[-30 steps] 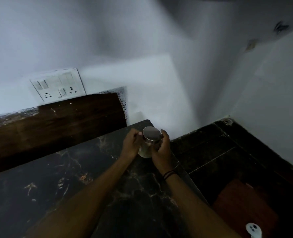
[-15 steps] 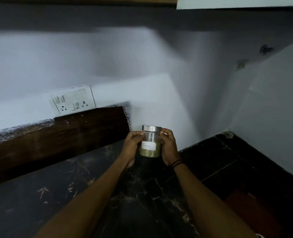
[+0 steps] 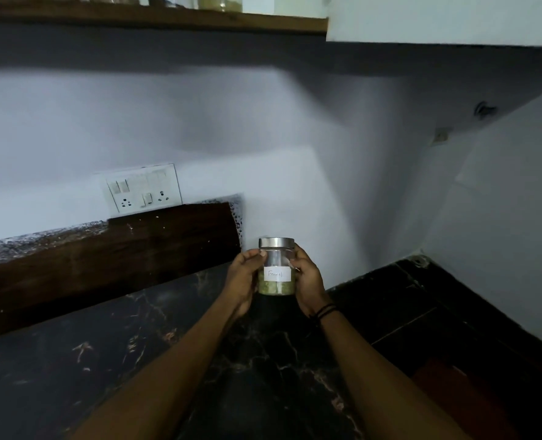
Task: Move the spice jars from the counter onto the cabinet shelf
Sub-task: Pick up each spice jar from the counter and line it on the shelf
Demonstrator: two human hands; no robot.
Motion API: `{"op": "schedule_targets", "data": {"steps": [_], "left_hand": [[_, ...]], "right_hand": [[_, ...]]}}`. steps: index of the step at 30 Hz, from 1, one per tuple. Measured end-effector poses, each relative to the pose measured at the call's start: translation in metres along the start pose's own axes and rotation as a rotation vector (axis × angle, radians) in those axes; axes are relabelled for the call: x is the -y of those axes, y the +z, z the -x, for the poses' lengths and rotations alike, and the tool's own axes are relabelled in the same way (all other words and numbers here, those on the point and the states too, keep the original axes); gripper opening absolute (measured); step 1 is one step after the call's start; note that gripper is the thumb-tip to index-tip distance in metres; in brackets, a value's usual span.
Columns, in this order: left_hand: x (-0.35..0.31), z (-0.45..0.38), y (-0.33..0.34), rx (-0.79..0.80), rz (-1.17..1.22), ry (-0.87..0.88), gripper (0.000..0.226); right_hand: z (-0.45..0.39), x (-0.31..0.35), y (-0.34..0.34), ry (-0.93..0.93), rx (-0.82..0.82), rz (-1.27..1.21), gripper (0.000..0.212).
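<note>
We see a pale wall (image 3: 199, 128) that fills most of the view, from nine o'clock across to three o'clock. Below it, from seven to five o'clock, lies the dark marble counter (image 3: 73, 360) with light veins. A brown wooden board (image 3: 104, 258) stands along the back of the counter at about nine o'clock. At twelve o'clock, along the top edge, runs the wooden shelf (image 3: 168, 22), and on it we see the bottoms of some jars (image 3: 220, 2), cut by the frame. Beside the shelf, at one o'clock, is a white cabinet side (image 3: 437, 17). At four o'clock there is a dark tiled floor (image 3: 406, 306). A white switch plate (image 3: 142, 188) sits on the wall at ten o'clock, touching the top of the board.

Near the centre, a little toward five o'clock, we hold the jar (image 3: 276, 268) upright above the counter, well below the shelf. It has a metal lid (image 3: 276, 242), a white label (image 3: 277, 274) with handwriting and greenish content at the bottom. The left hand (image 3: 242, 279) grasps its left side with curled fingers, and the right hand (image 3: 307, 281) grasps its right side the same way. A dark band (image 3: 325, 310) is around the right wrist.
</note>
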State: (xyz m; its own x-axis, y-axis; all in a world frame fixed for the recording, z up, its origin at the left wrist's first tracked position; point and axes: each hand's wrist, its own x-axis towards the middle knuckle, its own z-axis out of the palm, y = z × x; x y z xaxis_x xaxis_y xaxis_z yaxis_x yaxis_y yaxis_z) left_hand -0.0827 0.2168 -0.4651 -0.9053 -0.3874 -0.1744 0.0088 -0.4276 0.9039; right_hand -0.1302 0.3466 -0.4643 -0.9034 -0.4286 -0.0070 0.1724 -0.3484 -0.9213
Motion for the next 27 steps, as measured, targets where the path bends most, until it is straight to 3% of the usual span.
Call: {"op": "schedule_targets", "data": {"steps": [3, 7, 13, 20, 27], "left_hand": [[-0.029, -0.001, 0.011, 0.01, -0.006, 0.079, 0.03], [-0.084, -0.003, 0.032, 0.036, -0.056, 0.212, 0.023], [-0.178, -0.003, 0.07, 0.099, -0.073, 0.435, 0.019], [-0.264, 0.002, 0.108, 0.117, -0.221, 0.693, 0.027], [-0.318, 0.002, 0.131, 0.033, -0.268, 0.855, 0.031]], "right_hand": [[-0.003, 0.031, 0.013, -0.037, 0.03, 0.038, 0.041], [-0.017, 0.082, 0.031, -0.132, 0.036, 0.089, 0.043], [-0.033, 0.169, 0.069, -0.327, -0.022, 0.033, 0.014], [-0.043, 0.249, 0.107, -0.534, -0.01, 0.052, 0.003], [-0.055, 0.3, 0.123, -0.66, 0.041, 0.162, 0.027]]}}
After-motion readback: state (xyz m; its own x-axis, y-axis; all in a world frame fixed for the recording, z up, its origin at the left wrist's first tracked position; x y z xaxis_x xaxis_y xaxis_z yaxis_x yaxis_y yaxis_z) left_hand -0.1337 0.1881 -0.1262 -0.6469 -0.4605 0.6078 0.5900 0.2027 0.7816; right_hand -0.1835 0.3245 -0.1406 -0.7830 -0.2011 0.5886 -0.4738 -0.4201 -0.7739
